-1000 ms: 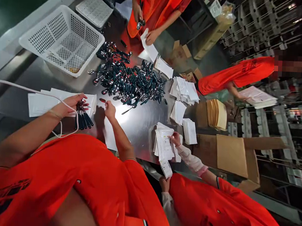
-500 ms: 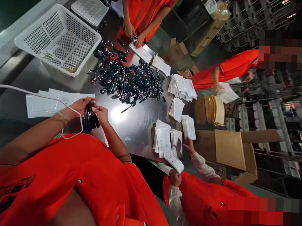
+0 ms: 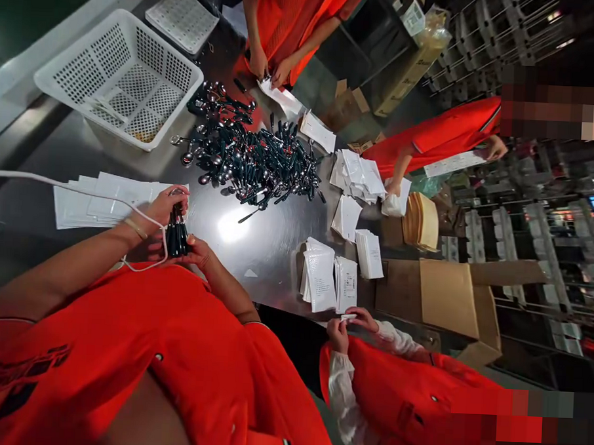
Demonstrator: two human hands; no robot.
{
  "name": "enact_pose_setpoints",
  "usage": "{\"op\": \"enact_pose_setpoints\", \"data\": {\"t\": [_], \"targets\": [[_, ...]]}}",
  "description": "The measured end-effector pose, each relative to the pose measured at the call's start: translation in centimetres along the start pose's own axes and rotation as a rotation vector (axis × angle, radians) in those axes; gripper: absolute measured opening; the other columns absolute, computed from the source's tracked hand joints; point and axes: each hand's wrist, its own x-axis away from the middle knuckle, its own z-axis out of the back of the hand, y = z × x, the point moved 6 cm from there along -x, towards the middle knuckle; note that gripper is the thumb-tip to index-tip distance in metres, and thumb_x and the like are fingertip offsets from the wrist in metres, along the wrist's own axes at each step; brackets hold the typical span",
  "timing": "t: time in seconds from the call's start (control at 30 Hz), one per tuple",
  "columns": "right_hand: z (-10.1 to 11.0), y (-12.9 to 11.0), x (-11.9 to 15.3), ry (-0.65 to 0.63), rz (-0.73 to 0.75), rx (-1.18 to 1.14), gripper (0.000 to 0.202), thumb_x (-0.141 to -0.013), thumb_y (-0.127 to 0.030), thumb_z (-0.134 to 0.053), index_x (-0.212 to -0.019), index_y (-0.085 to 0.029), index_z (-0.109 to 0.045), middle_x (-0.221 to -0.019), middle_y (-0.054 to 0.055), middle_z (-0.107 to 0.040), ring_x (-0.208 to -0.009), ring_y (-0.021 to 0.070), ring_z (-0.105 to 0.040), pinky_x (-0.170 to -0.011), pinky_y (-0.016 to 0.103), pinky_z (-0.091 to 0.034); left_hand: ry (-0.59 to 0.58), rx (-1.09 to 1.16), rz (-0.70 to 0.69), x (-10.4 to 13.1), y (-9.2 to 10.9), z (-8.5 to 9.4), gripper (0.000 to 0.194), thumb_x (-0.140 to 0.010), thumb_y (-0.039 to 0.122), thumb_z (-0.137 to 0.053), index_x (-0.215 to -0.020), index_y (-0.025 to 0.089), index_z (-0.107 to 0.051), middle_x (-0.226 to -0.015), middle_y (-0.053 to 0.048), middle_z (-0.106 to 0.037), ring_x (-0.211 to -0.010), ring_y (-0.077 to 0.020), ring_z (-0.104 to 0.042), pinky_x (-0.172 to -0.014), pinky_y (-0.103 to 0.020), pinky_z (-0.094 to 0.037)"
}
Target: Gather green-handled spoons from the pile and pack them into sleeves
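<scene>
The bundle (image 3: 177, 234) is a fistful of spoons with dark green handles, held upright over the near left part of the steel surface (image 3: 271, 241); the bowls show at the top of the fist and the handle ends point toward the near edge. The handles lie close together and roughly parallel.

A stack of white packets (image 3: 101, 199) lies flat just left of the bundle, partly under the left wrist. A white cable (image 3: 57, 180) crosses the packets and loops round that wrist. Farther off, mid-surface, sits the spoon pile (image 3: 253, 158), well apart from the bundle, with bare steel between them. A white basket (image 3: 121, 77) stands at the far left. More packet stacks (image 3: 331, 280) lie at the near right edge; beyond that edge stand cardboard boxes (image 3: 451, 298). The near edge runs close under both hands.

The left hand (image 3: 162, 207) is wrapped round the upper part of the bundle, fingers curled shut on it, forearm coming in from the near left. The right hand (image 3: 200, 252) is cupped against the handle ends from below, fingers bent, touching them; whether it grips cannot be told. A co-worker's hands (image 3: 349, 323) at the near right pinch a small white item. Another person's hands (image 3: 269, 67) work at the far edge.
</scene>
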Motion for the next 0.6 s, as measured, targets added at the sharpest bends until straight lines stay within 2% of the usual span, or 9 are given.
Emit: {"op": "enact_pose_setpoints", "data": {"t": [0.07,0.13,0.2,0.27,0.37,0.4,0.43,0.5,0.6], "targets": [[-0.7,1.1,-0.1,0.034,-0.030,-0.012,0.033,-0.098,-0.048,-0.077,-0.112,-0.020,-0.066,-0.096,0.009,-0.080,-0.099,0.0294,-0.079,-0.079,0.043,-0.073,-0.017,-0.023,-0.002,0.7,-0.5,-0.4,0.031,-0.081,0.020,-0.093,-0.095,0.020,-0.065,-0.067,0.002,-0.061,-0.063,-0.0151,-0.060,-0.058,-0.026,-0.045],[-0.9,1.4,0.0,0.058,-0.029,-0.027,0.034,-0.091,-0.040,-0.087,-0.108,-0.020,-0.065,-0.090,0.004,-0.077,-0.087,0.0240,-0.078,-0.071,0.034,-0.071,-0.060,-0.078,0.011,1.1,-0.4,-0.4,0.037,-0.080,0.025,-0.097,-0.099,0.019,-0.065,-0.074,0.000,-0.065,-0.070,-0.0175,-0.064,-0.064,-0.028,-0.049],[-0.4,1.1,0.3,0.092,-0.023,-0.006,0.040,-0.083,-0.032,-0.095,-0.105,-0.019,-0.064,-0.086,0.001,-0.074,-0.076,0.0185,-0.075,-0.067,0.029,-0.069,-0.144,-0.156,0.057,0.9,0.2,0.0,0.048,-0.079,0.032,-0.100,-0.109,0.018,-0.067,-0.085,-0.004,-0.072,-0.082,-0.0216,-0.070,-0.075,-0.032,-0.056],[1.2,0.3,1.0,0.175,-0.001,0.030,0.044,-0.077,-0.027,-0.099,-0.103,-0.018,-0.063,-0.081,-0.001,-0.071,-0.068,0.0153,-0.072,-0.064,0.028,-0.069,-0.176,-0.302,0.085,-0.2,1.3,1.3,0.049,-0.088,0.039,-0.095,-0.120,0.016,-0.065,-0.099,-0.010,-0.077,-0.096,-0.0250,-0.073,-0.086,-0.036,-0.059],[4.7,-1.5,2.5,0.410,0.086,0.085,0.044,-0.074,-0.021,-0.098,-0.098,-0.018,-0.061,-0.072,-0.005,-0.066,-0.061,0.0132,-0.067,-0.059,0.027,-0.067,0.045,-0.712,0.018,-2.6,3.6,4.9,0.019,-0.106,0.031,-0.073,-0.109,0.016,-0.062,-0.089,-0.007,-0.072,-0.095,-0.0237,-0.069,-0.090,-0.035,-0.056],[5.9,-2.0,2.9,0.490,0.111,0.105,0.042,-0.075,-0.020,-0.096,-0.096,-0.019,-0.060,-0.070,-0.006,-0.064,-0.060,0.0129,-0.066,-0.058,0.027,-0.067,0.125,-0.832,-0.009,-3.2,4.0,5.9,0.014,-0.105,0.023,-0.071,-0.099,0.017,-0.060,-0.078,-0.003,-0.065,-0.093,-0.0232,-0.066,-0.091,-0.034,-0.054],[6.8,-2.4,3.2,0.556,0.126,0.127,0.041,-0.075,-0.018,-0.095,-0.095,-0.020,-0.059,-0.068,-0.007,-0.063,-0.059,0.0128,-0.065,-0.057,0.027,-0.066,0.173,-0.920,-0.025,-3.6,3.9,6.5,0.019,-0.101,0.015,-0.072,-0.090,0.018,-0.057,-0.070,-0.001,-0.057,-0.091,-0.0233,-0.063,-0.094,-0.033,-0.052],[7.7,-2.9,3.1,0.621,0.129,0.176,0.037,-0.075,-0.013,-0.090,-0.095,-0.020,-0.059,-0.067,-0.007,-0.063,-0.058,0.0130,-0.064,-0.055,0.027,-0.066,0.158,-0.999,-0.031,-3.9,2.5,6.7,0.032,-0.088,0.004,-0.077,-0.076,0.020,-0.052,-0.061,0.002,-0.045,-0.093,-0.0254,-0.061,-0.099,-0.035,-0.049],[7.2,-2.8,1.2,0.574,0.096,0.248,0.035,-0.074,-0.007,-0.084,-0.096,-0.020,-0.060,-0.067,-0.007,-0.064,-0.058,0.0140,-0.066,-0.055,0.027,-0.066,0.049,-1.055,-0.097,-3.4,-1.1,5.1,0.047,-0.078,0.001,-0.081,-0.067,0.024,-0.041,-0.062,0.000,-0.042,-0.100,-0.0301,-0.062,-0.104,-0.038,-0.046]]}}
